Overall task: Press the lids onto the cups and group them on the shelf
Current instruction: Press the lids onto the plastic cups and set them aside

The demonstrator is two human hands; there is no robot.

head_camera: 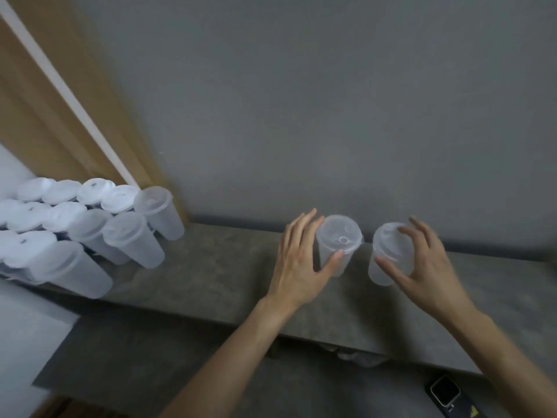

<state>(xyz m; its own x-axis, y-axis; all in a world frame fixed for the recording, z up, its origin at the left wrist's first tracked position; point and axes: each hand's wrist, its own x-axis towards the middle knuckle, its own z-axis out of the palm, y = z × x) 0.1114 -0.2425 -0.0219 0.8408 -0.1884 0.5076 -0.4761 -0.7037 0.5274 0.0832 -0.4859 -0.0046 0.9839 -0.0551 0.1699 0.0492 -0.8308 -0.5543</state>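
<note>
From the head view, a grey concrete shelf (211, 273) runs along a plain grey wall (301, 101), and two translucent plastic cups stand upright on it near the wall, close together but apart, each already wearing its lid. The left hand (297, 260) is spread beside the left cup (339, 239). Its fingers are nearly straight along the cup's far left side and the thumb tip touches the cup wall just under the lid rim, so the hand is open rather than clamped. The right hand (428, 267) curves around the right cup (388, 254), with the thumb lying across the front wall and a curled fingertip at the lid's top edge. The blur makes it impossible to tell whether it truly grips. At the shelf's left end, a tight cluster of lidded cups (75, 224) stands in rows against a wooden panel (45, 116), well apart from the two cups. Below the shelf, at the bottom right, a small dark device (445, 390) with a square screen lies on a lower grey surface (135, 357).
</note>
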